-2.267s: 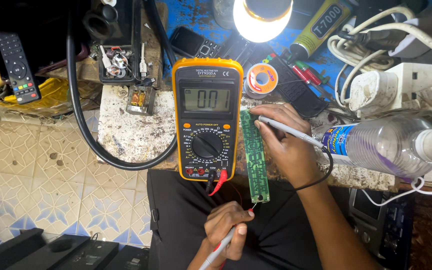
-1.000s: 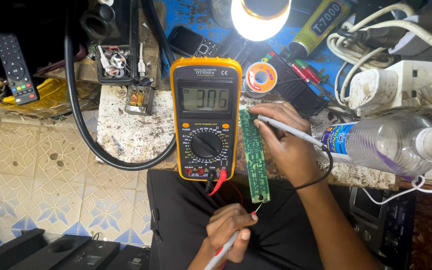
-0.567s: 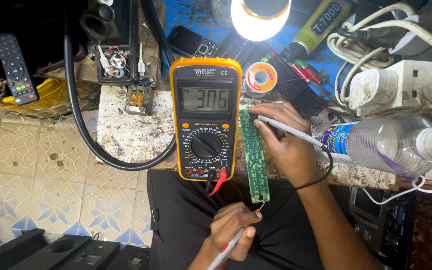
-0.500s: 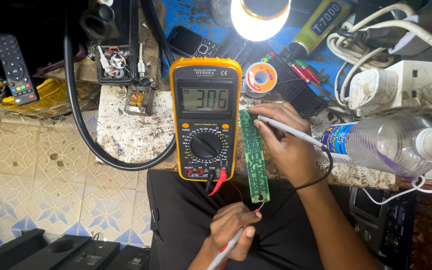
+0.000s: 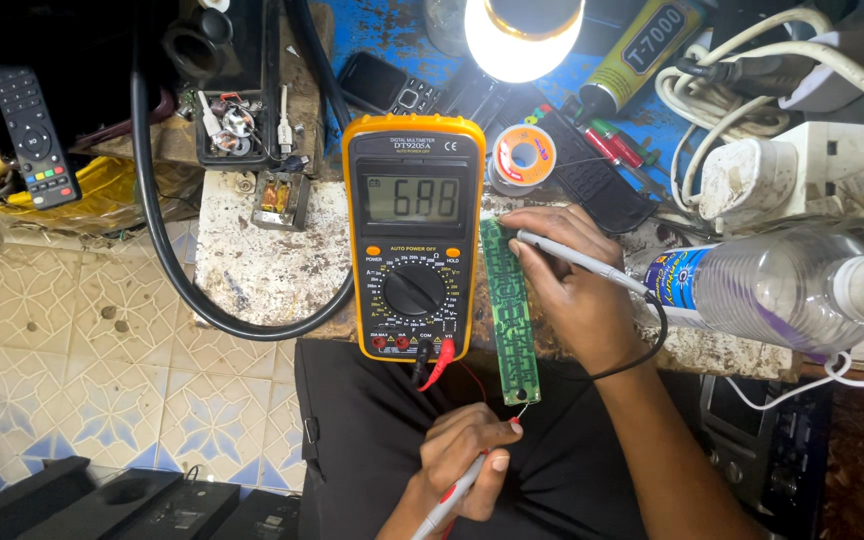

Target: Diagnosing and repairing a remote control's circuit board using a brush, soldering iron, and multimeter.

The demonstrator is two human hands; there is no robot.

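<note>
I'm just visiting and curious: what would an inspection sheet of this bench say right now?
Surface: worn, paint-flecked white benchtop, blue farther back.
Job's things: yellow digital multimeter, display lit; long narrow green circuit board beside it.
Clutter: clear plastic bottle, solder spool, black remote control, dark keypad phone, glue tube, lit lamp.
Hands: right hand holds a grey probe at the board's upper end; left hand holds a red probe at its lower end.
Cables: thick black hose; white cords by a white power strip.
Surroundings: patterned floor tiles.
</note>
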